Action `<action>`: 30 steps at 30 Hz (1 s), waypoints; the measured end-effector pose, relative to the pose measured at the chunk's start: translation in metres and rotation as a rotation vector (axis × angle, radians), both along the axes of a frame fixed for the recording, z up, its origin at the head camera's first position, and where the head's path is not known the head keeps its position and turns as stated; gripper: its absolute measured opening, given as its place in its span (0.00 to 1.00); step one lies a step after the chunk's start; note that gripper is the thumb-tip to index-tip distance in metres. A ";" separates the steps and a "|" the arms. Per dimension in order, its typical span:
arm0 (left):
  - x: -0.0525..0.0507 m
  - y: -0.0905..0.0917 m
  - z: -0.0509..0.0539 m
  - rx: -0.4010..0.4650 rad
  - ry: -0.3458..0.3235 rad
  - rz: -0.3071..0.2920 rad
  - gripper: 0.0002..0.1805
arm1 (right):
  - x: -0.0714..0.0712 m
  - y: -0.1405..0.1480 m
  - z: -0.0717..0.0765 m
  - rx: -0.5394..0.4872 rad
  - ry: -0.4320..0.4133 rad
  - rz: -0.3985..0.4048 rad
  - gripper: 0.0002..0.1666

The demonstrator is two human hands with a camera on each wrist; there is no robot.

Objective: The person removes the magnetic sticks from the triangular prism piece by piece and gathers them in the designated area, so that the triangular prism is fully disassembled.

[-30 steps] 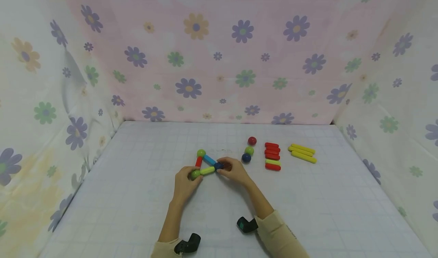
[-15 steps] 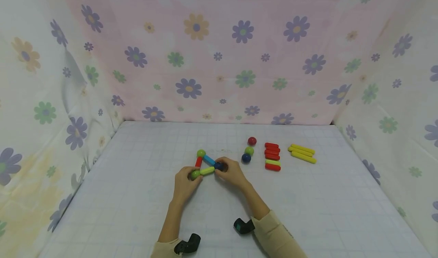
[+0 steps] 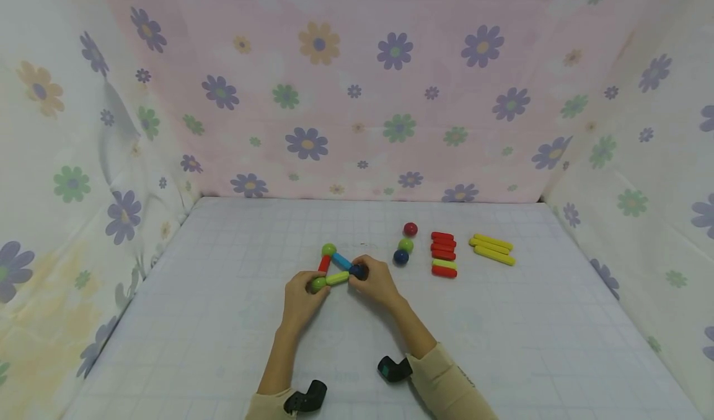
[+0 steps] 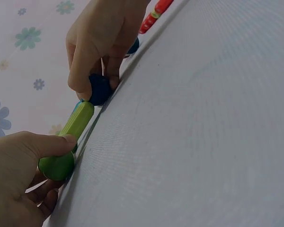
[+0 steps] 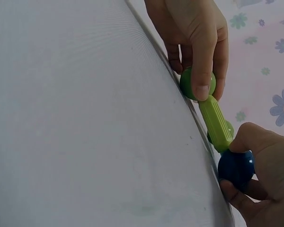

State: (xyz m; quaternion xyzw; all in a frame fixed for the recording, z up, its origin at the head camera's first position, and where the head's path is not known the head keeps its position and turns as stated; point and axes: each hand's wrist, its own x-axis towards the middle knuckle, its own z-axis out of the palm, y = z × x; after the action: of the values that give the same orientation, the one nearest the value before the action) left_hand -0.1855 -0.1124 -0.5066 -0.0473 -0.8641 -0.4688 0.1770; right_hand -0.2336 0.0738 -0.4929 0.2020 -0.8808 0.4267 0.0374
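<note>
A triangle of balls and rods lies on the white tabletop. My left hand [image 3: 301, 299] grips the green ball [image 4: 57, 166] at its near left corner. With thumb and fingers, my right hand [image 3: 379, 282] holds the dark blue ball [image 5: 235, 168] at the right corner. Between these two balls runs a yellow-green ribbed rod [image 3: 337, 278]. A red rod [image 3: 325, 264] leads back to another green ball [image 3: 329, 249] at the far corner, and a blue rod [image 3: 341, 261] joins that corner to the dark blue ball. Fingers partly cover both held balls.
Right of the hands, a red ball [image 3: 410, 229], a green ball [image 3: 406, 245] and a dark blue ball [image 3: 401, 257] sit in a row. Beyond them lie several short rods [image 3: 444, 248], mostly red, and longer yellow rods [image 3: 494, 255]. Flowered cloth [image 3: 362, 116] walls the table.
My right hand and forearm have shifted slightly left, the fingers settling closer round the dark blue ball. My left hand has stayed on the green ball. The loose pieces have not moved.
</note>
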 end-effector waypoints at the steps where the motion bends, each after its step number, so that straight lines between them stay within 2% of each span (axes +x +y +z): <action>1: 0.000 0.000 0.000 -0.004 0.001 0.001 0.15 | 0.000 0.000 0.000 -0.002 -0.006 0.001 0.18; 6: 0.000 0.000 0.000 -0.002 0.000 0.003 0.15 | 0.000 -0.001 0.000 -0.007 -0.018 0.011 0.18; 10: -0.001 0.000 0.000 0.006 0.003 0.003 0.15 | -0.002 0.000 -0.003 -0.011 0.003 0.031 0.17; 19: -0.001 0.000 0.001 0.010 0.013 0.003 0.15 | -0.006 0.007 -0.005 -0.047 -0.028 0.084 0.16; 30: 0.001 0.001 0.002 -0.006 0.014 0.007 0.16 | -0.005 0.004 -0.001 -0.046 -0.032 0.037 0.16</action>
State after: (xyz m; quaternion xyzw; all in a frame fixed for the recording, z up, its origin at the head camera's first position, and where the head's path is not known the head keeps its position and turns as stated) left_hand -0.1845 -0.1115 -0.5047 -0.0482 -0.8644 -0.4653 0.1846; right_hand -0.2389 0.0774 -0.4938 0.2104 -0.8674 0.4505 0.0201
